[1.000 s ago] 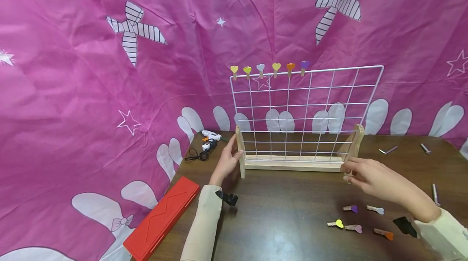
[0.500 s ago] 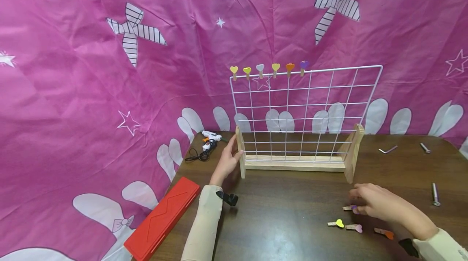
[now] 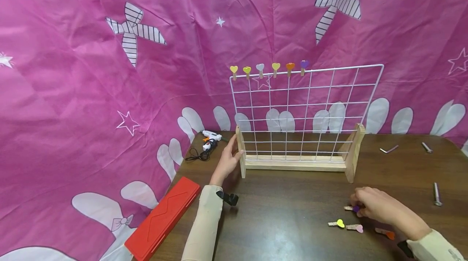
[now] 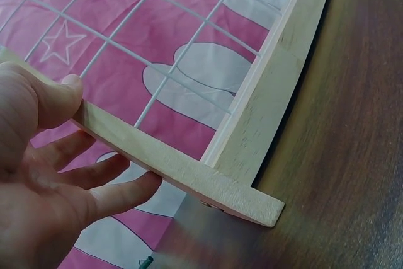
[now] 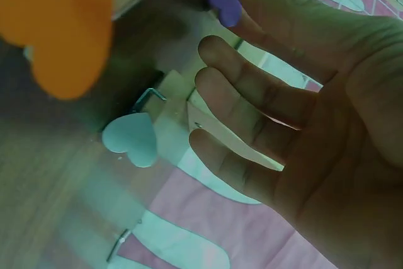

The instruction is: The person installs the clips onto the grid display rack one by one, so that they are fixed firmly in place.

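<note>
A white wire grid (image 3: 308,97) stands in a wooden base (image 3: 294,166), with several heart clothespins along its top left rail. My left hand (image 3: 227,161) holds the grid's left wooden side post (image 4: 189,171), thumb on its near edge and fingers against its outer face. Low on the right, thumb and index finger of my right hand (image 3: 380,206) pinch a clothespin with a purple heart (image 5: 225,4); it lies on the table. Yellow (image 3: 340,223), pink (image 3: 359,228) and orange (image 3: 390,235) heart clothespins lie near it. A pale blue heart (image 5: 132,140) shows only in the right wrist view.
A red case (image 3: 164,216) lies at the table's left edge. Behind my left hand is a white glue gun (image 3: 212,135) with a black cord. A hex key (image 3: 389,149) and two bolts (image 3: 437,194) lie on the right. A pink printed cloth hangs behind.
From the stand's right leg, my right hand has come down toward me to the loose clothespins and its fingers have closed on the purple one. The left hand stays on the post.
</note>
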